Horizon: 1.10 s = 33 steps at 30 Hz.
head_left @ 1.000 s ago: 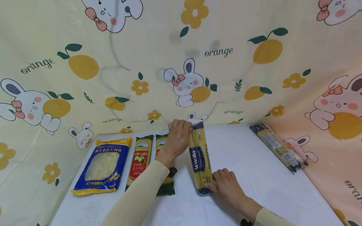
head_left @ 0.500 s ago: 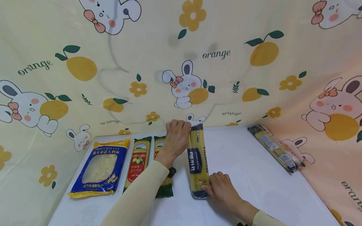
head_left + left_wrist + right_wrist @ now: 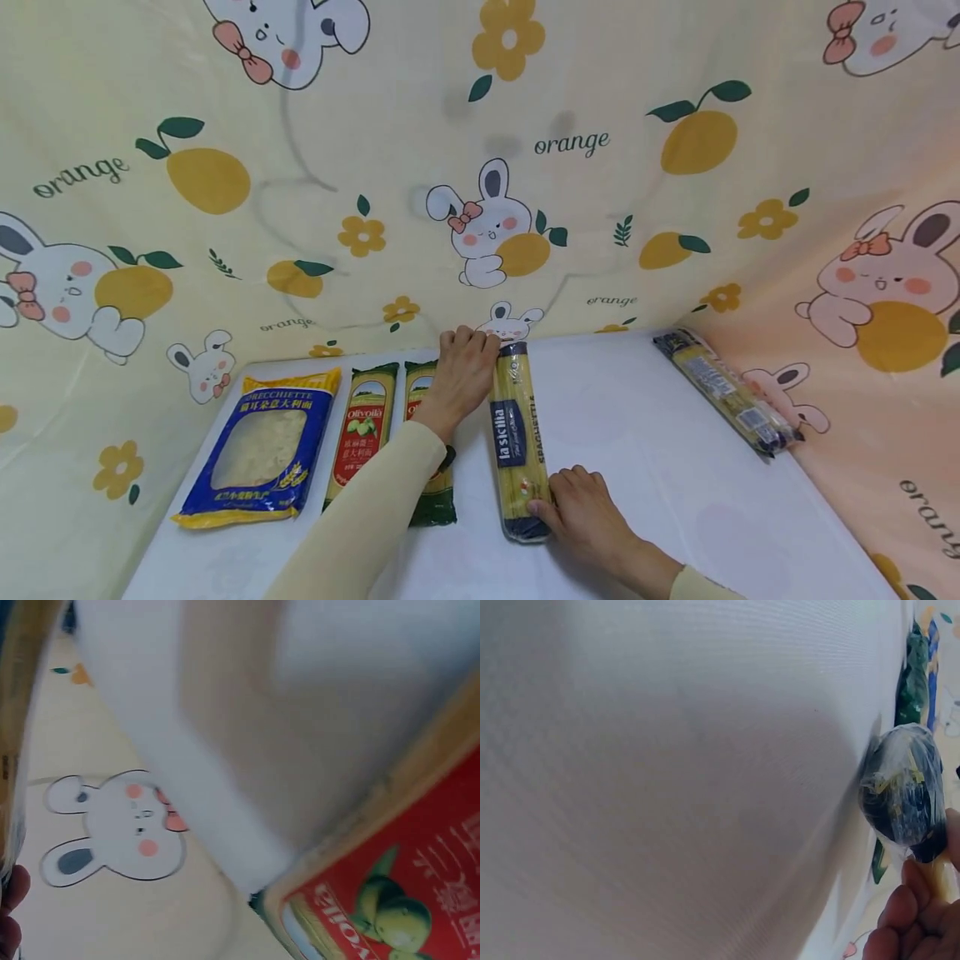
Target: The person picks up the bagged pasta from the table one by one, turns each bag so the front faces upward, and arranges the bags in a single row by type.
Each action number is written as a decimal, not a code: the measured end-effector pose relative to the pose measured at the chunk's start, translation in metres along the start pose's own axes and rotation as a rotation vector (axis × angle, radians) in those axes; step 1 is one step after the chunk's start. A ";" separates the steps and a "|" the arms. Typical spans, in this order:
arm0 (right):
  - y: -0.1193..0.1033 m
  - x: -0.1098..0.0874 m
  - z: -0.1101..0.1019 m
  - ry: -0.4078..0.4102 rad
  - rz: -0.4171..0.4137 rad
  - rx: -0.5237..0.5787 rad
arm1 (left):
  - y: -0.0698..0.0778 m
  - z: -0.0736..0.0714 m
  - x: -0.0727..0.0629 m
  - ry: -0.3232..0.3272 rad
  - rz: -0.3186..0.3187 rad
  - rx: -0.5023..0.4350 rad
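A long clear pack of spaghetti (image 3: 516, 483) with a dark blue "la sicilia" label stands lengthwise before me in the head view. My left hand (image 3: 461, 371) grips its far end. Lower down, my right hand (image 3: 588, 512) holds the near right edge, thumb on the front. In the right wrist view the pack's rounded dark end (image 3: 904, 791) is close over the white table, with curled fingers (image 3: 900, 911) beside it. Along the left wrist view's edge runs a strip of the same pack (image 3: 16, 712), and two fingertips (image 3: 13, 900) touch it.
Left of the pack lie two red and green Olivoilà pasta packs (image 3: 365, 417), one partly behind my left arm. Farther left is a blue and yellow orecchiette bag (image 3: 258, 450). Another spaghetti pack (image 3: 727, 392) lies at the table's right edge. A patterned cloth (image 3: 600, 208) hangs behind the white table (image 3: 660, 500).
The spaghetti pack has come slightly nearer and to the left, with both hands still holding it. The other packs keep their places; the head view has shifted a little.
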State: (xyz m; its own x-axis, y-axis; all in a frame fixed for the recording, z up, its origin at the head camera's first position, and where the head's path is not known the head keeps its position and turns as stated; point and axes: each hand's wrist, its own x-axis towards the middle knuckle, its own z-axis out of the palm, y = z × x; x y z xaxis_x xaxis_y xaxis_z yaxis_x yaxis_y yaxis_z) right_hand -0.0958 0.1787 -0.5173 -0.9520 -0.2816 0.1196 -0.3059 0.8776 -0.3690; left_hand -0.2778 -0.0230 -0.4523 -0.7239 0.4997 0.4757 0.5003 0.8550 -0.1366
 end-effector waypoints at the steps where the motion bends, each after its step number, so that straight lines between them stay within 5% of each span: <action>1: 0.000 0.000 0.000 0.002 -0.003 -0.006 | -0.002 0.003 0.000 -0.003 0.012 0.018; 9: -0.003 0.006 -0.002 0.040 -0.035 -0.105 | -0.012 0.022 0.007 -0.065 0.105 0.152; 21: -0.007 0.009 0.002 0.002 0.019 -0.109 | -0.015 0.045 0.005 -0.273 0.099 0.159; 27: -0.009 0.009 0.002 0.001 0.035 -0.111 | -0.014 0.050 0.005 -0.277 0.082 0.109; 33: -0.004 0.006 0.003 -0.005 0.066 -0.218 | -0.007 0.046 0.003 -0.450 0.033 -0.020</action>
State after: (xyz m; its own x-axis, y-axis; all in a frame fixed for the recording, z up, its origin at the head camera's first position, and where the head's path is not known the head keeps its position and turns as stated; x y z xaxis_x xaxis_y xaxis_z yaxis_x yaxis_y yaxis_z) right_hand -0.1005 0.1721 -0.5181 -0.9700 -0.2227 0.0969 -0.2365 0.9571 -0.1676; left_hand -0.3047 -0.0212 -0.4898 -0.8400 0.5407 0.0454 0.5321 0.8372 -0.1265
